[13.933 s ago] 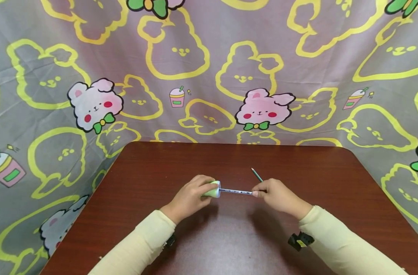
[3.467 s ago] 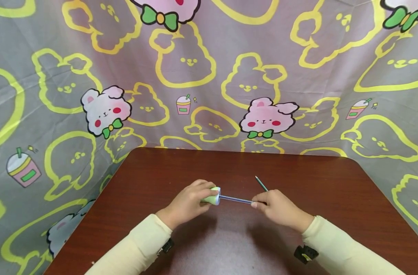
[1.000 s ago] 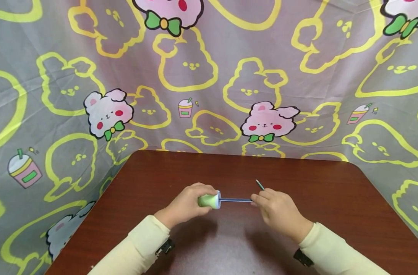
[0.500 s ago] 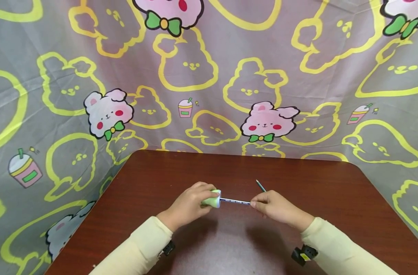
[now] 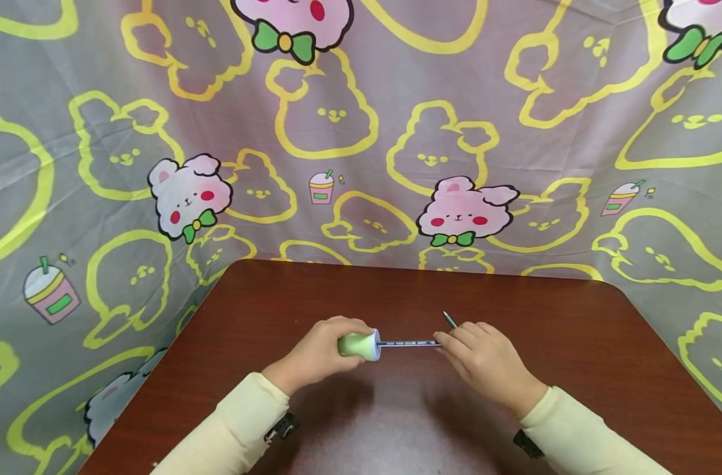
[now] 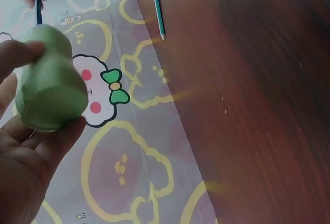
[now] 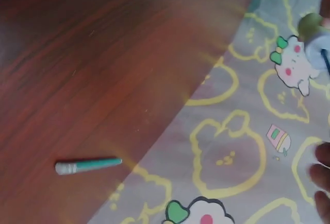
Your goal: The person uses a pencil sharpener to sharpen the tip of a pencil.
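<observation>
My left hand [image 5: 316, 355] holds a green, narrow-waisted pencil sharpener [image 5: 357, 346] on its side above the table, its pale blue end facing right. A dark blue pencil with white printing [image 5: 405, 344] sticks level out of that end. At the pencil's other end, the fingers of my right hand [image 5: 496, 366] pinch it. In the left wrist view, thumb and fingers wrap round the sharpener [image 6: 54, 87]. The pencil's tip is hidden inside it. The right wrist view catches only some fingers [image 7: 322, 170] at its edge.
A green pencil [image 5: 449, 320] lies on the brown table [image 5: 313, 290] just beyond my right hand; its white eraser end [image 7: 64, 168] shows in the right wrist view. A patterned cloth [image 5: 361, 132] hangs behind and beside the table.
Over the last second my right hand turns back and forth at the pencil's end, and the pencil's printed side shows differently. The left hand tilts slightly, keeping hold of the sharpener.
</observation>
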`<state>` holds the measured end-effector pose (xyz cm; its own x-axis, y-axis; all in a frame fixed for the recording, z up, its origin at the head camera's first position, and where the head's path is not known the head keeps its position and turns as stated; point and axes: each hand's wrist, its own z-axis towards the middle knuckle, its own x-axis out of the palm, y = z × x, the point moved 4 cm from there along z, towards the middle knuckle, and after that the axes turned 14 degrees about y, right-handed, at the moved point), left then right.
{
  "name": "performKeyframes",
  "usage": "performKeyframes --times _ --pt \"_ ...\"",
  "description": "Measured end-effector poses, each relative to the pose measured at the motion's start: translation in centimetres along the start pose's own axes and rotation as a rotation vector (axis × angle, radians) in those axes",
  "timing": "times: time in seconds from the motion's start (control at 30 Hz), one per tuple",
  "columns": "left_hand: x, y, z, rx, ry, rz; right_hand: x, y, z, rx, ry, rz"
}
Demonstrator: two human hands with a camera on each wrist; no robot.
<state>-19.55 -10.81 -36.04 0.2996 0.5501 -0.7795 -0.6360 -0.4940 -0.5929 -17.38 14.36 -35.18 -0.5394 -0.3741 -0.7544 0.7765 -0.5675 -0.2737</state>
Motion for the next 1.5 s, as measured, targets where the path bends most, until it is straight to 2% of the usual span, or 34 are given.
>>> performKeyframes --times 0.1,0.2,0.33,0.43,0.47,0.53,0.63,0.7,0.77,0.8,0.87,0.97,1.03,1.13,1.2,1.27,1.37,1.5 --pt "0.1 0.1 0.0 -0.015 0.033 -0.018 0.0 0.4 0.1 -0.096 -0.106 -0.066" --pt "0.2 0.0 0.0 -0.005 0.038 -0.019 0.1 0.6 0.1 -0.115 -0.131 -0.062" --pt "0.1 -0.4 0.0 0.055 0.007 0.047 0.2 0.6 0.1 -0.049 -0.054 0.023" --pt "0.1 -0.9 0.0 0.123 -0.030 0.158 0.3 0.4 0.1 0.062 0.076 0.151" --pt "0.1 -1.0 -0.1 0.146 -0.043 0.199 0.3 0.2 0.1 0.117 0.140 0.222" --pt "0.1 -1.3 0.0 0.199 -0.073 0.268 0.6 -0.3 0.1 0.249 0.314 0.454" --pt "0.2 -1.6 0.0 0.275 -0.106 0.347 1.6 -1.2 -0.3 0.521 0.588 0.991" --pt "0.3 -1.7 0.1 0.303 -0.112 0.364 2.0 -1.5 -0.7 0.689 0.697 1.261" --pt "0.4 -1.7 0.1 0.305 -0.111 0.372 2.2 -1.6 -0.9 0.774 0.743 1.393" --pt "0.4 -1.6 0.1 0.295 -0.109 0.373 2.3 -1.6 -0.8 0.774 0.755 1.392" --pt "0.4 -1.4 0.1 0.268 -0.105 0.369 2.1 -1.6 -0.6 0.755 0.750 1.303" --pt "0.2 -1.3 0.1 0.222 -0.097 0.360 1.9 -1.5 -0.1 0.716 0.712 1.094" --pt "0.2 -1.1 0.1 0.194 -0.094 0.336 1.6 -1.4 0.1 0.669 0.652 0.917" --pt "0.1 -0.9 0.0 0.144 -0.085 0.266 1.0 -1.2 0.2 0.513 0.485 0.598" --pt "0.0 -0.7 -0.1 0.105 -0.080 0.208 0.4 -1.0 0.2 0.376 0.343 0.388" --pt "-0.2 -0.6 -0.2 0.068 -0.069 0.149 0.0 -0.7 0.2 0.238 0.208 0.228" --pt "-0.5 -0.5 -0.2 0.034 -0.047 0.086 -0.2 -0.4 0.3 0.073 0.057 0.104" --pt "-0.5 -0.4 0.0 0.018 -0.021 0.039 -0.2 0.0 0.5 -0.053 -0.077 0.010"
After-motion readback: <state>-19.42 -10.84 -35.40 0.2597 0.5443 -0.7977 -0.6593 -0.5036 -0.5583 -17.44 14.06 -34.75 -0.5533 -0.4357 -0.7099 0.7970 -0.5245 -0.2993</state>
